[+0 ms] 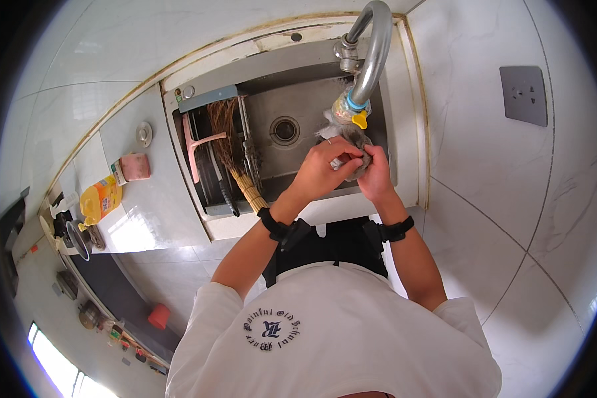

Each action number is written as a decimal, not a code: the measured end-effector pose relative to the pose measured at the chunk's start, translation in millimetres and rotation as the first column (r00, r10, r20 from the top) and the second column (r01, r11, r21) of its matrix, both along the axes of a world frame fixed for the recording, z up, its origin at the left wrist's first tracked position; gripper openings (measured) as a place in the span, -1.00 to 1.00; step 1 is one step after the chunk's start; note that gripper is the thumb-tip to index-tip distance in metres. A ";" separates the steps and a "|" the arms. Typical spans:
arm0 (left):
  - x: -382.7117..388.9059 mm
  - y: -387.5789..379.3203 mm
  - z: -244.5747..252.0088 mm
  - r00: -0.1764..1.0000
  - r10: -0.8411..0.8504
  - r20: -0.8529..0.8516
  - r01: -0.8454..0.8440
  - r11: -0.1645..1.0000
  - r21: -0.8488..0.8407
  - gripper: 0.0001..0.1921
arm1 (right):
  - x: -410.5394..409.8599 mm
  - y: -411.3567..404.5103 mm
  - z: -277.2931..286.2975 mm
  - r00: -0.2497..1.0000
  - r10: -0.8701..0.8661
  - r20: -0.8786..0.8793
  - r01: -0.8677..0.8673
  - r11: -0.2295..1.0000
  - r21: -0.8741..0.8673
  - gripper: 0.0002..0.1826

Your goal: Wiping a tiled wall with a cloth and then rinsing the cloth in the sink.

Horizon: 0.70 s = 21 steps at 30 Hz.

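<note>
My left hand [323,166] and my right hand [376,174] meet over the right side of a steel sink [298,99], beneath the faucet [378,54]. Between them is a grey, wet-looking cloth [362,171], bunched up. My right hand grips its right side, while the fingers and thumb of my left hand press on it from the left. Something white, perhaps foam or water, shows beside the cloth, partly hidden by my fingers. Just above sits the faucet outlet, wrapped in plastic, with a blue band and a yellow tab [359,120].
A rack [208,99] across the sink's left side carries a straw brush [246,186], a pink squeegee [194,144] and a black-handled tool [228,196]. On the left counter stand a yellow detergent bottle [101,199] and a pink sponge [134,166]. A wall socket [523,96] is at right.
</note>
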<state>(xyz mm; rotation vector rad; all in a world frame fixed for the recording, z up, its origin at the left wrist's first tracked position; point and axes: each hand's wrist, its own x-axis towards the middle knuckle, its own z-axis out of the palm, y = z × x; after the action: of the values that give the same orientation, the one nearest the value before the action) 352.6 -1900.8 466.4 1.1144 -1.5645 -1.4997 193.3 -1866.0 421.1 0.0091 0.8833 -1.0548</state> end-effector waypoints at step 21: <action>0.9 -1.7 1.0 0.975 0.023 0.222 0.057 0.935 -0.351 -0.87 | 3.7 5.2 -12.3 0.986 -0.023 -0.164 0.024 1.000 0.007 -0.74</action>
<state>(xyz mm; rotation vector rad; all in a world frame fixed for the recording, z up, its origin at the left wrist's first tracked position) 353.6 -1902.5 467.4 1.0830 -1.9120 -1.0679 197.0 -1860.8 408.8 -0.0600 1.0387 -1.0846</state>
